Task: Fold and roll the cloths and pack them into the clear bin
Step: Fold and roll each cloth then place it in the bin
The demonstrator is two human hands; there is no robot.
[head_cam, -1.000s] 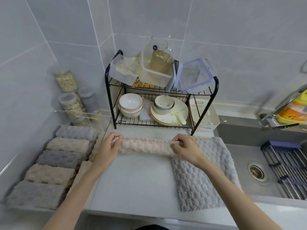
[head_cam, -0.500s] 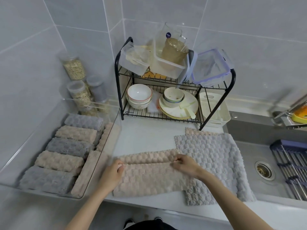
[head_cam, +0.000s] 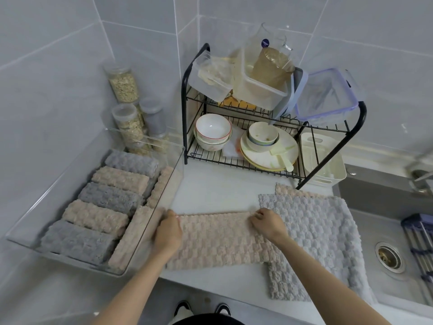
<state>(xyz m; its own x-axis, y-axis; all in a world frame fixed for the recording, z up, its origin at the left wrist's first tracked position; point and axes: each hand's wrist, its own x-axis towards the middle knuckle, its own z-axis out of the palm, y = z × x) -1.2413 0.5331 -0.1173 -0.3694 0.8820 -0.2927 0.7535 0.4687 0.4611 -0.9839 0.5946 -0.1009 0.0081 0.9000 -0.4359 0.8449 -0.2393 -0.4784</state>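
Observation:
A beige fluffy cloth (head_cam: 218, 240) lies folded flat on the white counter near its front edge. My left hand (head_cam: 167, 232) pinches its upper left corner. My right hand (head_cam: 267, 222) pinches its upper right corner. Its right end overlaps a grey cloth (head_cam: 323, 233) spread flat, with another beige cloth (head_cam: 284, 190) showing from beneath at the back. The clear bin (head_cam: 164, 181) stands at the left and holds several rolled grey and beige cloths (head_cam: 96, 216) in a row, plus beige rolls along its right wall.
A black wire dish rack (head_cam: 248, 160) with bowls, plates and plastic containers stands behind the cloths. Jars of grain (head_cam: 124, 83) sit in the corner behind the bin. A sink (head_cam: 389, 256) with a drain lies at the right. A white basket (head_cam: 325, 170) sits beside the rack.
Both hands drew the beige cloth's far edge toward the front edge, folding it over itself. The cloth went from a narrow strip near the rack to a flat folded band.

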